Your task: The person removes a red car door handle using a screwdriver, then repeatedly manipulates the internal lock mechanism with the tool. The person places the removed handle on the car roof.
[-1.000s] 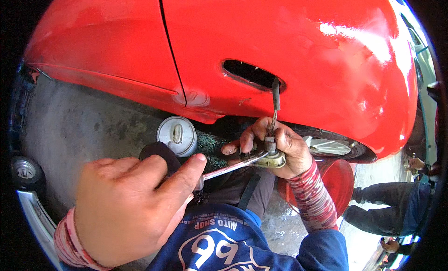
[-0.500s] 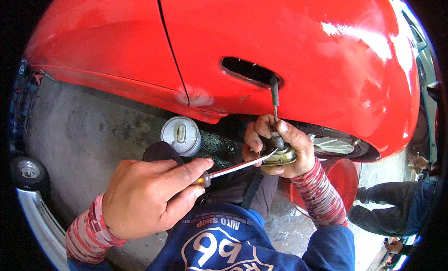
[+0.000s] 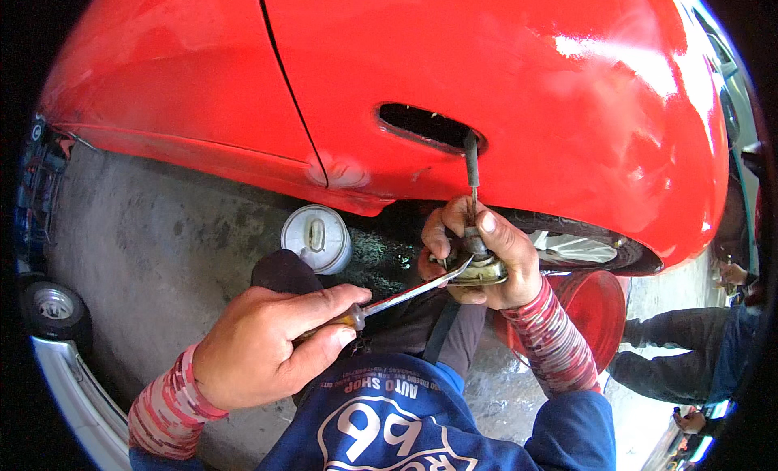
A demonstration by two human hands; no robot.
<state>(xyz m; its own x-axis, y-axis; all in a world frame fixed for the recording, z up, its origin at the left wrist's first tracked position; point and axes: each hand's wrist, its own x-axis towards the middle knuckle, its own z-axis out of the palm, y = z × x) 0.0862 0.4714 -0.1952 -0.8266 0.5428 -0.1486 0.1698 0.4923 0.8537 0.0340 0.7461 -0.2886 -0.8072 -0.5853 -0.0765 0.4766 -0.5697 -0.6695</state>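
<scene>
Concrete floor (image 3: 162,220), stained dark in patches, runs beneath a red car body (image 3: 519,82) that fills the upper part of the view. Narrow oval slot (image 3: 425,127) in the panel; a door seam lies to its left, a wheel (image 3: 575,248) in its arch below and to the right.

Sleeved cable (image 3: 472,163) hangs from the slot's right end down to a small fitting (image 3: 489,274) with a grey collar on a yellowish base. Fitting sits below the slot, outside the panel, near the wheel.

Right hand (image 3: 515,256): grasping the fitting, fingers and thumb curled around it. Left hand (image 3: 271,337): closed on the handle of a screwdriver (image 3: 417,294), index finger and thumb toward the shaft. Shaft slants up to the right, tip at the fitting beside the collar; how hard it presses cannot be told.

Both wrists in red patterned sleeves; blue shirt (image 3: 389,430) on the wearer. Pale lidded can (image 3: 331,254) stands on the floor left of the fitting, red bucket (image 3: 596,313) to the right. Far right, another person's dark trousers (image 3: 677,337). Far left, a separate wheel with tyre (image 3: 55,305).
</scene>
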